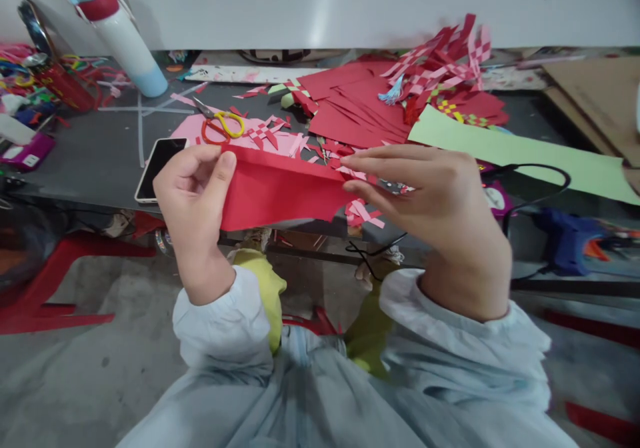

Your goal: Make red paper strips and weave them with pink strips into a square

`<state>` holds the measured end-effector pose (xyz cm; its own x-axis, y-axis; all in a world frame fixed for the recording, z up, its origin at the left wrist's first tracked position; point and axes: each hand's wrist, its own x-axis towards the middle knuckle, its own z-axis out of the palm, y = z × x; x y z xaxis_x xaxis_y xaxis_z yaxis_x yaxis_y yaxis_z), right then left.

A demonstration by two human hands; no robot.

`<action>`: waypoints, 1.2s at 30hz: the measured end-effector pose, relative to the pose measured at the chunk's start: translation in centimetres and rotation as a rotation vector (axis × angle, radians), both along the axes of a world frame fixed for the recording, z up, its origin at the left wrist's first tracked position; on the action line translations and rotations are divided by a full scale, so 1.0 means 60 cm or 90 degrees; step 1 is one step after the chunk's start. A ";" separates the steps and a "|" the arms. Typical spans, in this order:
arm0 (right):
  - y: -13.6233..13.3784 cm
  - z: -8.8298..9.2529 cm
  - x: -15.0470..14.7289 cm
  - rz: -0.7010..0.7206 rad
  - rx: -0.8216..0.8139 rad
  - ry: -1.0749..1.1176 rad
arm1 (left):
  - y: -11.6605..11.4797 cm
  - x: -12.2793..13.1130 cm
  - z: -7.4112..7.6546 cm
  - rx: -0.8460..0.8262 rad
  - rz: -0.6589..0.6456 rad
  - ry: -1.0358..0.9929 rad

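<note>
A sheet of red paper (280, 195) is held up over the table's near edge, its top edge folded over in a narrow strip. My left hand (197, 201) pinches its left end between thumb and fingers. At the right end, my right hand (425, 191) has its fingers stretched out, thumb and fingertips at the paper's edge; whether they grip it I cannot tell. Behind the paper lie scissors (223, 127) with red and yellow handles, pink paper (193, 128) and red and pink scraps (265, 131). A phone (160, 168) lies beside my left hand.
A pile of red paper sheets (355, 105) and woven checkered strips (445, 55) lies at the back. Light green paper (525, 148) stretches to the right, near a blue glue gun (563, 241). A bottle (123, 41) stands at the back left. Red stools (65, 268) are below.
</note>
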<state>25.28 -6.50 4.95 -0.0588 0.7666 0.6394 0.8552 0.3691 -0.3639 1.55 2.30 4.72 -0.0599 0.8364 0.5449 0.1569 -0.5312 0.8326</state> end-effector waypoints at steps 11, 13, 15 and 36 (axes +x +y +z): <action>-0.007 0.013 -0.061 0.107 -0.115 0.141 | -0.028 0.027 0.015 -0.071 -0.230 0.148; -0.003 0.011 -0.061 0.131 -0.141 0.229 | -0.029 0.029 0.018 -0.011 -0.265 0.151; 0.000 0.009 -0.060 0.152 -0.168 0.327 | -0.029 0.029 0.020 0.032 -0.275 0.152; 0.017 -0.006 -0.075 0.107 -0.147 0.413 | -0.026 0.050 0.003 0.010 -0.238 0.065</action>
<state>20.76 -5.48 4.60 0.1499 0.9007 0.4078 0.3781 0.3289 -0.8654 4.57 0.76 4.89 0.3025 0.7816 0.5456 0.0315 -0.5803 0.8138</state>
